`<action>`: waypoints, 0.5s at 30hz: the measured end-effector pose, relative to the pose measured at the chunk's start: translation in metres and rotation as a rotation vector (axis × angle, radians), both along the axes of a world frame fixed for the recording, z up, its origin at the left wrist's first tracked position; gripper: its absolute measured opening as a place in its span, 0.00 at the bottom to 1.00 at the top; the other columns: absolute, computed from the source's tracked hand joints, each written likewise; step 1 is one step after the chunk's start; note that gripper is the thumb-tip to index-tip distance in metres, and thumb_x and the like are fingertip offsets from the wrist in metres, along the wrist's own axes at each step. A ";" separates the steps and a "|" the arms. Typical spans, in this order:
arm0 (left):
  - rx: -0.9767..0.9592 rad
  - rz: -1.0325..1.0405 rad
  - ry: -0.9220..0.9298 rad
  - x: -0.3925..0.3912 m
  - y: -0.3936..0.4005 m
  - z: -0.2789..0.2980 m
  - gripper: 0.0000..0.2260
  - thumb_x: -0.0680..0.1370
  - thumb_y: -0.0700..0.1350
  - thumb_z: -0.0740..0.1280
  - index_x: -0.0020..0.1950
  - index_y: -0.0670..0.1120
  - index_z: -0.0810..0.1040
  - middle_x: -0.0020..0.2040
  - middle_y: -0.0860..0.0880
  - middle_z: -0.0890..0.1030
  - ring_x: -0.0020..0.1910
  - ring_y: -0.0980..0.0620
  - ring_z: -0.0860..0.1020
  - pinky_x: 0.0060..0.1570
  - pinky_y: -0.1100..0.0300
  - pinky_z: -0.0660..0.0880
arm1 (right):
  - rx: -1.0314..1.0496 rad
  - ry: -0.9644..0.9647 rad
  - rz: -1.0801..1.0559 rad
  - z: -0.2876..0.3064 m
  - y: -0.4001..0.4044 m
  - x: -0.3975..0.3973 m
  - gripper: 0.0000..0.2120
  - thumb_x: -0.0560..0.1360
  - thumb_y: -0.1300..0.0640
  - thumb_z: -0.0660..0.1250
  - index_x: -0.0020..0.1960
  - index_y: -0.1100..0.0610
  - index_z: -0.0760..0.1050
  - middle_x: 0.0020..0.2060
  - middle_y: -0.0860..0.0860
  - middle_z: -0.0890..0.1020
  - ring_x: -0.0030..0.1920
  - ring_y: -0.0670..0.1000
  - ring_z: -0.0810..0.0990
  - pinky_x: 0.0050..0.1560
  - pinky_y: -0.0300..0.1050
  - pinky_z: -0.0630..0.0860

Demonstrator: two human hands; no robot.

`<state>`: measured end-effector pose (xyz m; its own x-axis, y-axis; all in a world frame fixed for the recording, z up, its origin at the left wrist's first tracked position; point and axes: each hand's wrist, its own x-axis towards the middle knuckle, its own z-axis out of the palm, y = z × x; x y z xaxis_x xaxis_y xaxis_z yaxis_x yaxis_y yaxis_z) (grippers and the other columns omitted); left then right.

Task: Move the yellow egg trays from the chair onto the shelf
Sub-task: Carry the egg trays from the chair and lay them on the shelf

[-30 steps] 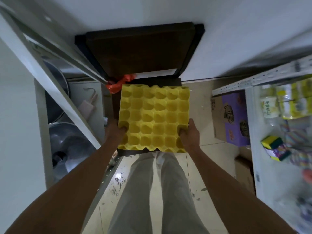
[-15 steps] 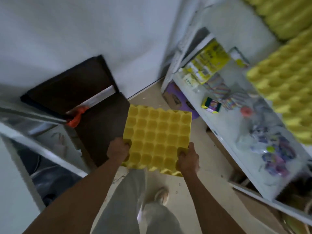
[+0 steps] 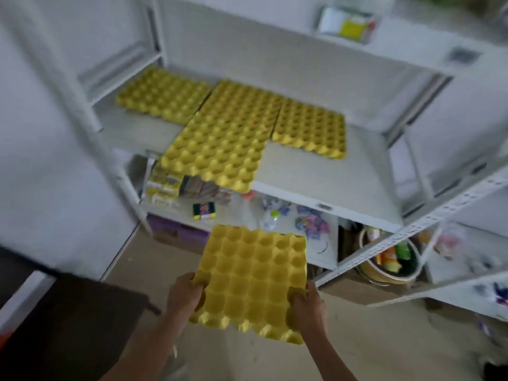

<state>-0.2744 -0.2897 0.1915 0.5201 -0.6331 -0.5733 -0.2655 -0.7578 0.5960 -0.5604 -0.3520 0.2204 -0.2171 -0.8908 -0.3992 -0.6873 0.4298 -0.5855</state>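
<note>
You hold a yellow egg tray in the air, low in front of the shelf, well apart from its surface. Your left hand clamps the tray's near left edge, thumb pressed into a cup; your right hand grips the near right edge the same way. On the shelf lie more yellow trays: one at back left, a long stretch in the middle overhanging the front lip, one at right. The dark chair sits at lower left.
</note>
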 end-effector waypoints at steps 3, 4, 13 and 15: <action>-0.077 -0.055 -0.060 -0.034 -0.037 0.035 0.07 0.78 0.51 0.69 0.49 0.49 0.84 0.49 0.44 0.86 0.51 0.40 0.83 0.46 0.52 0.76 | -0.066 -0.080 -0.081 0.025 -0.019 -0.041 0.06 0.75 0.59 0.66 0.52 0.53 0.73 0.42 0.55 0.82 0.43 0.60 0.78 0.45 0.55 0.78; -0.108 -0.080 -0.068 -0.041 -0.051 0.047 0.08 0.78 0.52 0.68 0.52 0.50 0.84 0.51 0.45 0.86 0.52 0.41 0.83 0.45 0.52 0.75 | -0.096 -0.103 -0.102 0.032 -0.028 -0.052 0.04 0.76 0.58 0.66 0.50 0.53 0.74 0.41 0.54 0.82 0.43 0.60 0.79 0.46 0.56 0.79; -0.366 -0.456 -0.456 -0.055 -0.190 0.131 0.12 0.79 0.49 0.64 0.41 0.44 0.77 0.36 0.48 0.79 0.37 0.48 0.79 0.33 0.51 0.74 | -0.242 -0.112 -0.169 0.072 -0.160 -0.095 0.10 0.74 0.50 0.70 0.54 0.51 0.77 0.42 0.51 0.84 0.43 0.56 0.83 0.45 0.54 0.81; -0.398 -0.486 -0.552 -0.046 -0.223 0.141 0.09 0.80 0.49 0.64 0.45 0.45 0.78 0.40 0.50 0.79 0.42 0.48 0.80 0.34 0.55 0.71 | -0.246 -0.077 -0.166 0.072 -0.191 -0.082 0.12 0.75 0.51 0.70 0.56 0.54 0.77 0.44 0.53 0.83 0.46 0.57 0.82 0.46 0.53 0.80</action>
<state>-0.3205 -0.5128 0.3322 0.2771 -0.9608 -0.0024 -0.8409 -0.2437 0.4833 -0.6424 -0.5434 0.2923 -0.3454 -0.9176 -0.1966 -0.5692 0.3714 -0.7336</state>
